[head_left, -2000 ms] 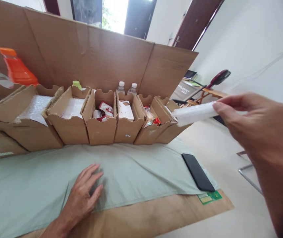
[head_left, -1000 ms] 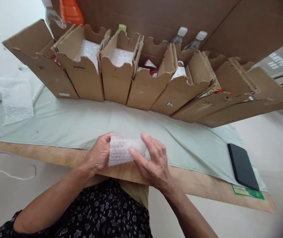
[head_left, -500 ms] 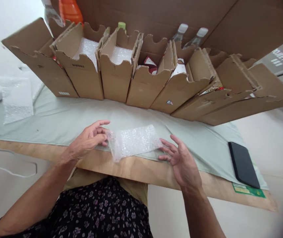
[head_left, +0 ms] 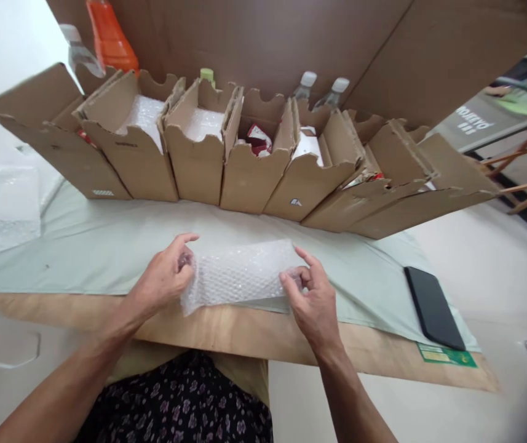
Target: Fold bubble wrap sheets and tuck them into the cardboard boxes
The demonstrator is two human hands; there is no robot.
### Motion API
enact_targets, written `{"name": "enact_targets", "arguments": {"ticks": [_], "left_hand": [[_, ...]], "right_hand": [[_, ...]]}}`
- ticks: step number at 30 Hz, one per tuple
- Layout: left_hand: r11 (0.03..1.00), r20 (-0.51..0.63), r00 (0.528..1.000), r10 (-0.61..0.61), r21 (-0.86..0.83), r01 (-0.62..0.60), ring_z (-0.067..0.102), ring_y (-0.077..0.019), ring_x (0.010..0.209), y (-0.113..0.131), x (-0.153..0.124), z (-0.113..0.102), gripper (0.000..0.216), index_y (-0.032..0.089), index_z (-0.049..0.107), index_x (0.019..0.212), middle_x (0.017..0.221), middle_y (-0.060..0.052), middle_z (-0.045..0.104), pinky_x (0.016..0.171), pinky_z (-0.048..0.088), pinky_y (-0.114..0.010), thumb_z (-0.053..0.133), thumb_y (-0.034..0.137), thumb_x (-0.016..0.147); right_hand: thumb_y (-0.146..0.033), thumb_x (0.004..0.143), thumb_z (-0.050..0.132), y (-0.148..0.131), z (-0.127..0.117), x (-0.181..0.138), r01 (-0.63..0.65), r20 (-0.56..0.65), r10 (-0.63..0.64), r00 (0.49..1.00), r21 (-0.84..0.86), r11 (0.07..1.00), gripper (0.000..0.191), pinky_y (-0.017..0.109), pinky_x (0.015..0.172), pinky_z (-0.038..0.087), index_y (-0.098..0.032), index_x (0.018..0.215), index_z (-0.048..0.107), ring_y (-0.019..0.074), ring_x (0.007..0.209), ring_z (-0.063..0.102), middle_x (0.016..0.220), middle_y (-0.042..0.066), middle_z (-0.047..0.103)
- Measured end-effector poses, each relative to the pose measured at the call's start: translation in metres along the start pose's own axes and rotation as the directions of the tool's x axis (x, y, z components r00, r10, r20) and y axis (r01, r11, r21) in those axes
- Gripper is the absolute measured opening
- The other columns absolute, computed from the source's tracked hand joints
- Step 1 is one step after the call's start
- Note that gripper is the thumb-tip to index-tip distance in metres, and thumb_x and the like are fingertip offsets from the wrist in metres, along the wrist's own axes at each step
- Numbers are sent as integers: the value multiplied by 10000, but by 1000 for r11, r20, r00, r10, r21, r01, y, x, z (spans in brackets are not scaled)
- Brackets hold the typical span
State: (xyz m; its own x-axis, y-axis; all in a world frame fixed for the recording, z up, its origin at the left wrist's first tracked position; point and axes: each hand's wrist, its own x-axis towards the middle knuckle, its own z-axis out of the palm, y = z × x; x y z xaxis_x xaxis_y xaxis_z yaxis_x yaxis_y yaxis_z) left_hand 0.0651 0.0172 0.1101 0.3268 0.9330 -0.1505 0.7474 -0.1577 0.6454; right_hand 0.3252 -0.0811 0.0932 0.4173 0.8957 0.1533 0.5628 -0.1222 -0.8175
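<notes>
A clear strip of bubble wrap (head_left: 240, 271) is stretched between my two hands, low over the front edge of the table. My left hand (head_left: 166, 271) pinches its left end, thumb against curled fingers with the index finger pointing outward. At the other end my right hand (head_left: 312, 298) grips the wrap between thumb and fingers. The lower left corner of the wrap hangs over the bare wooden edge. Whether anything lies inside the wrap I cannot tell.
Cardboard bins (head_left: 254, 184) stand in a row behind, some holding bubble wrap and red or white packs. Bottles, one an orange bottle (head_left: 110, 40), rise at the back. More bubble wrap (head_left: 9, 209) lies left; a black phone (head_left: 433, 307) lies right.
My right hand has closed on the wrap's right end, where its fingers were spread before. The wrap is now pulled flatter and wider, and the camera view has shifted.
</notes>
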Motion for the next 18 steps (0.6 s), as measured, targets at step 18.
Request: {"name": "enact_targets", "arguments": {"ticks": [18], "left_hand": [[624,37,751,659,530,-574,664,-347,1110,-10,3,36,371,192,718,1118,1208,-142,734,908,529,-495,452,62,896]], "right_hand": [[-182,958,642,-59,-162,150,219,-122,-392,912,-663,716,190,286,860,489,-144,1029,813,147,880,708,1056,85,805]]}}
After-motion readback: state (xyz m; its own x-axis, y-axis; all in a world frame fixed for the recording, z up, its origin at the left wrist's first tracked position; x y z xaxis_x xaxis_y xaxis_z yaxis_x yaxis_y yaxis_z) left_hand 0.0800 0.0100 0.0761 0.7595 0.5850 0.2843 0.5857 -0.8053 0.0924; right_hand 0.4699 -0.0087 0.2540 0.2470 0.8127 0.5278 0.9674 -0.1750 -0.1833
